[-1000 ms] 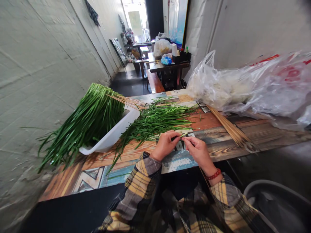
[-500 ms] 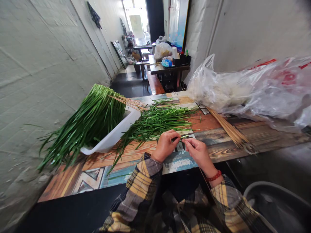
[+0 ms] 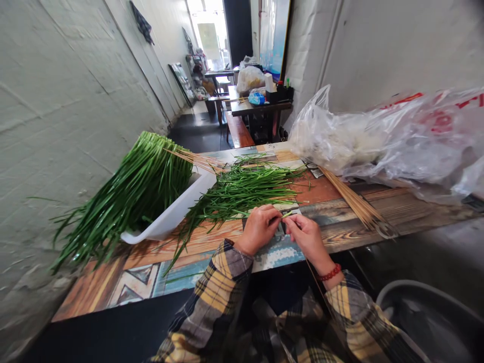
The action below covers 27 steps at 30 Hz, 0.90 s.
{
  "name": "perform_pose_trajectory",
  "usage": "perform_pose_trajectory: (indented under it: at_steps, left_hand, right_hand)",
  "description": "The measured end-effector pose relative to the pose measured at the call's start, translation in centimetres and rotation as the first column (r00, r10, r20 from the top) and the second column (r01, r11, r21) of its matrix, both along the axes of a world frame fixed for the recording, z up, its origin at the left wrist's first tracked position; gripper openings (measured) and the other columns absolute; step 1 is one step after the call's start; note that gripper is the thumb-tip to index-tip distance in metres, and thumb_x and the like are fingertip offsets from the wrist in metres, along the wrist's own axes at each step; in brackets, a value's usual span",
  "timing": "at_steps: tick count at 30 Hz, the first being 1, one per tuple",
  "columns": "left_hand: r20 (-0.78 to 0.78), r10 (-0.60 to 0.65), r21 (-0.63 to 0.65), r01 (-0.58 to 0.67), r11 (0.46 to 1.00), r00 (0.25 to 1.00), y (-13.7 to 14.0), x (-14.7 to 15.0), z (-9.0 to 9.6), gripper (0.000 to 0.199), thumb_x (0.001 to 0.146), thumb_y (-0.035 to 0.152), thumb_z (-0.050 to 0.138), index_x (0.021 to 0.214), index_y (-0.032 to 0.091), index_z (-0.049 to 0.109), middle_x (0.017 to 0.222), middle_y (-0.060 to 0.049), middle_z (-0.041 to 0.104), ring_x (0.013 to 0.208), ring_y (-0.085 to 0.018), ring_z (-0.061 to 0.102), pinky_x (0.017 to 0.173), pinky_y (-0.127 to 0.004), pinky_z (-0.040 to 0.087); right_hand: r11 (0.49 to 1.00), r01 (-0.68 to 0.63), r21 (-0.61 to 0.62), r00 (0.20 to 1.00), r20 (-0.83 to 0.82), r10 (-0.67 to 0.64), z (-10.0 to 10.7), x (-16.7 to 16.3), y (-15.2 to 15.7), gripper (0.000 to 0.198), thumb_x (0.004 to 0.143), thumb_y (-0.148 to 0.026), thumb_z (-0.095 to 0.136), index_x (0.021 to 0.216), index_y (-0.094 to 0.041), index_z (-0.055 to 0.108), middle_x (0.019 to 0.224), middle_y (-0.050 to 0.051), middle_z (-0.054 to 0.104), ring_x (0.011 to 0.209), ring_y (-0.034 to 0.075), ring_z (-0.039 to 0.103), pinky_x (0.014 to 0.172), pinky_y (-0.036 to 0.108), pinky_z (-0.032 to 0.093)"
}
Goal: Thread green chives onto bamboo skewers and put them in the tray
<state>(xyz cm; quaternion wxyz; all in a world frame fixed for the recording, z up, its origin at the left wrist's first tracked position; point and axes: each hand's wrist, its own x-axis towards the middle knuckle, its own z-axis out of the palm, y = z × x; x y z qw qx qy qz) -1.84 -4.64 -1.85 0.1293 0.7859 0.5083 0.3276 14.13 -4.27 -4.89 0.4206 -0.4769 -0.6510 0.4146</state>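
Observation:
My left hand [image 3: 260,227] is closed in a pinch near the table's front edge, its fingers wrapped round green chives [image 3: 288,214] whose pale ends poke out toward the right. Almost touching it, my right hand [image 3: 304,233] is also pinched shut. A thin brown skewer [image 3: 316,276] shows below the right palm and slants down toward my body; its tip is hidden by the fingers. Just beyond both hands lies a loose pile of chives [image 3: 249,189] on the wood-patterned table [image 3: 219,237].
At left, a thick chive bundle [image 3: 151,171] rests in a white tray [image 3: 170,214], with several skewers [image 3: 194,159] across it. More skewers [image 3: 348,196] lie at right beside clear plastic bags [image 3: 378,141]. A grey basin [image 3: 397,290] stands low at right. Another table [image 3: 260,107] is behind.
The view has shifted slightly, moving the table and tray a little left in the picture. Both hands stay pinched together, with only small finger movement around the chive ends.

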Motion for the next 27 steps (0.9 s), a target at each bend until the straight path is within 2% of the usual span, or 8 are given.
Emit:
perform_pose_trajectory:
  at_steps: [6,13,17,21,23,27]
  left_hand:
    - [0.121,0.06,-0.013,-0.059,0.998,0.991,0.3,-0.3,-0.5,0.013,0.083,0.016,0.054,0.086,0.018,0.067,0.078,-0.002,0.062,0.072,-0.013,0.056,0.066,-0.023,0.04]
    - [0.086,-0.039,-0.008,0.04,0.999,0.996,0.4,-0.1,-0.5,0.013,0.084,0.015,0.055,0.082,0.018,0.067,0.076,-0.002,0.062,0.073,-0.013,0.057,0.066,-0.023,0.04]
    - [0.097,-0.094,-0.036,0.098,0.995,0.991,0.6,-0.5,0.1,0.012,0.083,0.016,0.056,0.082,0.018,0.068,0.078,-0.003,0.065,0.076,-0.014,0.059,0.07,-0.024,0.043]
    - [0.16,-0.016,-0.049,0.024,0.998,0.987,2.2,-1.2,1.4,0.015,0.086,0.02,0.053,0.089,0.017,0.068,0.087,-0.005,0.068,0.082,-0.015,0.061,0.075,-0.026,0.046]
    - [0.088,0.027,-0.023,-0.025,0.999,0.996,3.5,-1.3,1.7,0.018,0.086,0.018,0.052,0.093,0.018,0.068,0.091,-0.005,0.068,0.085,-0.016,0.061,0.077,-0.027,0.046]
    - [-0.193,0.067,0.04,-0.061,0.997,0.979,5.5,-1.2,1.1,0.019,0.082,0.016,0.056,0.094,0.021,0.069,0.092,-0.005,0.066,0.087,-0.017,0.057,0.082,-0.031,0.044]
  right_hand:
    - [0.999,-0.012,-0.033,1.0,0.026,0.013,0.4,-0.3,-0.3,0.03,0.086,-0.043,0.052,0.081,-0.017,0.066,0.052,-0.003,0.057,0.04,0.011,0.049,0.044,0.022,0.038]
    - [0.997,0.008,0.081,0.998,0.062,-0.013,0.3,-0.1,-0.1,0.026,0.087,-0.034,0.049,0.071,-0.019,0.062,0.048,-0.004,0.054,0.048,0.012,0.051,0.052,0.022,0.039]
    - [0.996,0.015,0.084,0.998,0.064,-0.02,0.5,-0.2,0.0,0.027,0.087,-0.033,0.049,0.066,-0.019,0.059,0.049,-0.003,0.055,0.048,0.011,0.051,0.052,0.022,0.038]
    - [0.998,0.026,0.061,0.998,0.064,-0.03,0.7,-0.3,0.0,0.026,0.086,-0.032,0.049,0.068,-0.018,0.061,0.05,-0.003,0.058,0.047,0.011,0.052,0.051,0.021,0.038]
    - [0.999,0.035,0.038,0.998,0.048,-0.036,0.7,-0.4,0.0,0.026,0.085,-0.033,0.05,0.067,-0.018,0.061,0.05,-0.003,0.058,0.044,0.01,0.05,0.049,0.021,0.038]
    - [0.999,0.028,-0.042,0.999,-0.033,-0.029,0.7,-0.5,0.0,0.026,0.085,-0.037,0.05,0.073,-0.019,0.063,0.051,-0.003,0.058,0.039,0.01,0.049,0.044,0.021,0.038]
